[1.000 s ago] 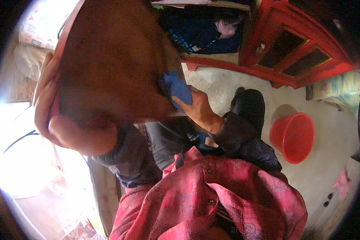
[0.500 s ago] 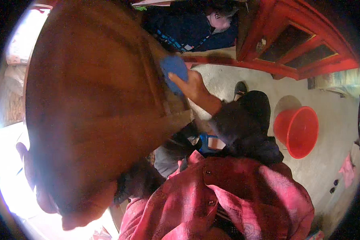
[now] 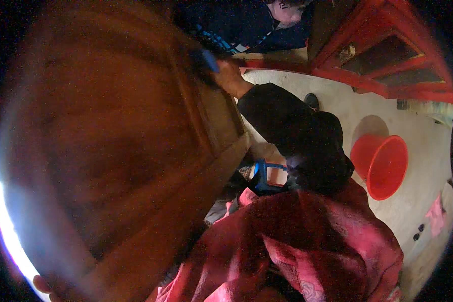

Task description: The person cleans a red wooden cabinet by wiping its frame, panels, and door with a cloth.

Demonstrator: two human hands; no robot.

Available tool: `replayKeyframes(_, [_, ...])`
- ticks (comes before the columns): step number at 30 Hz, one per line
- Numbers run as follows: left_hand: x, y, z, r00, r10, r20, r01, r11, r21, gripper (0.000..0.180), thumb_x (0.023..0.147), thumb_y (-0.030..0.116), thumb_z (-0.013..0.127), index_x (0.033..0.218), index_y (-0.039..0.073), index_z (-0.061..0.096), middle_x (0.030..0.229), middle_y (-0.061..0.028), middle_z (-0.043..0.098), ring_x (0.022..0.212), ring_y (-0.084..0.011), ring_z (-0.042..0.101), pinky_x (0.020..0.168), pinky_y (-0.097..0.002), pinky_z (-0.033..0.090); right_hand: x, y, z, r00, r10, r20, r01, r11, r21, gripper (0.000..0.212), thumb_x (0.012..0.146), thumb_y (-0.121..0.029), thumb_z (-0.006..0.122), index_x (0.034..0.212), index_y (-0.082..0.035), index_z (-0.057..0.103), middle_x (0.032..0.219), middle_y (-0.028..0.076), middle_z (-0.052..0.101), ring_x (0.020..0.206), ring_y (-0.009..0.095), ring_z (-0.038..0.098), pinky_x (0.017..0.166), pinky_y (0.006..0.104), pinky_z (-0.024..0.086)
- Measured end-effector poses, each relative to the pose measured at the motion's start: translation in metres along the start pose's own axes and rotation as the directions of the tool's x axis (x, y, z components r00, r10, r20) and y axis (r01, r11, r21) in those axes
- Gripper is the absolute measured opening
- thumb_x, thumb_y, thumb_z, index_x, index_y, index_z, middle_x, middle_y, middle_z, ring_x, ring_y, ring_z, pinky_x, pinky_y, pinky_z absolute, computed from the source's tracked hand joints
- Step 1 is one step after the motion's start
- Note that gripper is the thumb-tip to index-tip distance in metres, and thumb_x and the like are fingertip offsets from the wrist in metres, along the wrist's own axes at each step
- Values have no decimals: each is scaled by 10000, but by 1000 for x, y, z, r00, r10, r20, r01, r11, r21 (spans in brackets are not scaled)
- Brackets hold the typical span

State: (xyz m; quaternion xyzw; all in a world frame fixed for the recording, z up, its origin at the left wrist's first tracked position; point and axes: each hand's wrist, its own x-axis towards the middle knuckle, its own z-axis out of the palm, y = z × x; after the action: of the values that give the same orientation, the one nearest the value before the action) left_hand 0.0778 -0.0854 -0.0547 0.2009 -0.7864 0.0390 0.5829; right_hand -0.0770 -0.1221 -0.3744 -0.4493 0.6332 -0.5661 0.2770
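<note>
A large brown wooden panel, with a raised frame along its right side, fills the left half of the view, tilted close to me. At its upper right edge my right hand is closed round a blue sponge pressed against the frame; motion blurs both a little. Of my left hand only the fingertips show, curled over the panel's lower left edge. The panel hides the rest of that hand.
Right of me a red plastic bucket stands on the pale floor. A red cabinet is at the upper right, with dark folded fabric beside it. A blue-rimmed object lies below my right arm; a pink cloth lies far right.
My right hand has moved up and slightly left along the panel frame with the blue sponge. The panel looks larger and closer, and covers more of the left side.
</note>
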Motion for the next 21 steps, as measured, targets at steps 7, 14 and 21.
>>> replayKeyframes(7, [2, 13, -1, 999, -36, 20, 37, 998, -45, 550, 1015, 466, 297, 1107, -22, 536, 1092, -324, 642, 1053, -456, 635, 1002, -597, 468, -38, 132, 28, 998, -31, 54, 40, 982, -185, 370, 893, -398, 635, 989, -49, 712, 947, 236, 710, 889, 419, 683, 776, 503, 534])
replayKeyframes(14, [-7, 12, -19, 998, -61, -2, 61, 996, -60, 555, 1017, 473, 303, 1105, -23, 536, 1093, -323, 640, 1056, -457, 633, 1001, -596, 466, -111, 84, 26, 968, 38, 250, 41, 952, -304, 239, 860, -329, 658, 892, -100, 718, 810, 129, 697, 715, 314, 659, 694, 443, 551])
replayKeyframes(21, [-30, 18, -20, 993, -118, 4, 117, 986, -116, 560, 1018, 481, 308, 1103, -24, 536, 1094, -322, 638, 1059, -459, 630, 999, -596, 464, -93, -55, -32, 979, 31, 203, -26, 999, -26, 317, 900, -360, 703, 855, -47, 681, 714, 158, 658, 700, 334, 669, 672, 455, 513])
